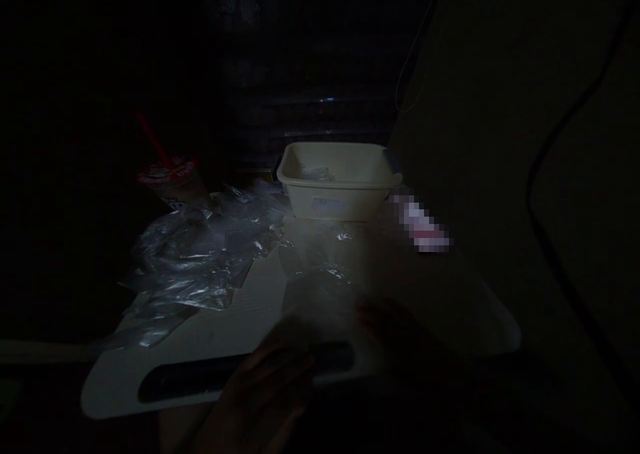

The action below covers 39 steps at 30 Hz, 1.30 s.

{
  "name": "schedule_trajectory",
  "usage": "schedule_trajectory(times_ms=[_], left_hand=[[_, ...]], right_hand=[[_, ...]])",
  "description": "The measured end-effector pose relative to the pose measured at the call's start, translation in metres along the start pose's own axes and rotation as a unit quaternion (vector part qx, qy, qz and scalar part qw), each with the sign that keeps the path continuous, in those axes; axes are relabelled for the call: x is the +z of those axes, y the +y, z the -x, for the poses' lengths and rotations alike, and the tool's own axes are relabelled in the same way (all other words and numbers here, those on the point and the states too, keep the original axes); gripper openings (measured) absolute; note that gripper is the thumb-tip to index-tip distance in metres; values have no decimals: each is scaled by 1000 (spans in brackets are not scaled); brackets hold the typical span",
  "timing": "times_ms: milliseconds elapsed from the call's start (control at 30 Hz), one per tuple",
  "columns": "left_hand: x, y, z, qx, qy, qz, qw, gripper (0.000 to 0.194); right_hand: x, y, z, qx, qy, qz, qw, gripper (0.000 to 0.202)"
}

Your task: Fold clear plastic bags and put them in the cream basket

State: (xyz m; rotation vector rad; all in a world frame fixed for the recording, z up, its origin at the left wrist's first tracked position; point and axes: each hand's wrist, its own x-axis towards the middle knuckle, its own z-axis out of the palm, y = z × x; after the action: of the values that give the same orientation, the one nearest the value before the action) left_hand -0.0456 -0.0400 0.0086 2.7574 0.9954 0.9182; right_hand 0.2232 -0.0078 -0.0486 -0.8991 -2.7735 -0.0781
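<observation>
The light is very dim. A clear plastic bag point(320, 297) lies on the white tabletop in front of me, with a few bright glints on it. My left hand point(273, 381) is at the bag's near left edge, its fingers bent and closed on that edge. On the other side, my right hand point(393, 324) is in deep shadow with its fingertips against or just over the bag's right side. How those fingers are bent is hidden by the dark. Beyond the bag stands a cream plastic basin point(335, 201) with some clear plastic inside.
A heap of crumpled clear plastic bags point(200, 247) covers the table's left side. Behind it stands a drink cup point(170, 174) with a red straw. A blurred-out pink and white item point(423, 227) lies right of the basin. The white table point(120, 381) has a dark slot along its near edge.
</observation>
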Motion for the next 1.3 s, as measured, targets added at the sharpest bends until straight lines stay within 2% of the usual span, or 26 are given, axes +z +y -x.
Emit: schedule_trajectory(times_ms=[100, 267, 367, 467, 633, 767, 867, 967, 1033, 1167, 1300], left_hand=[[-4, 0, 6, 21, -14, 12, 1000, 29], [-7, 0, 18, 6, -45, 3, 999, 38], [-2, -1, 15, -63, -77, -38, 994, 53], [7, -7, 8, -121, -76, -59, 988, 47], [16, -22, 3, -36, -19, -29, 999, 32], [16, -25, 4, -35, -20, -27, 999, 31], [16, -26, 4, -72, -33, -10, 997, 33], [14, -26, 1, -98, -31, 37, 994, 34], [11, -25, -5, -111, -22, 77, 991, 32], [5, -21, -18, -178, -46, 155, 971, 29], [8, -23, -26, -258, -65, 206, 942, 26]], right_hand=[[-3, 0, -10, 3, 35, -36, 999, 36], [-8, 2, -24, -7, 68, -109, 992, 34], [-9, 3, -25, -17, 67, -135, 988, 35], [-9, 5, -23, -13, 71, -164, 984, 37], [-8, 2, -20, -36, 45, -170, 984, 33], [-2, -2, -18, -36, 27, -196, 979, 35], [-1, -3, -13, 4, 43, -218, 975, 38], [-11, -5, -12, 82, 7, -249, 965, 38], [-23, -7, -16, 158, -21, -272, 949, 37], [-42, -12, -29, 283, -23, -329, 901, 32], [-41, -10, -37, 335, -12, -358, 872, 30]])
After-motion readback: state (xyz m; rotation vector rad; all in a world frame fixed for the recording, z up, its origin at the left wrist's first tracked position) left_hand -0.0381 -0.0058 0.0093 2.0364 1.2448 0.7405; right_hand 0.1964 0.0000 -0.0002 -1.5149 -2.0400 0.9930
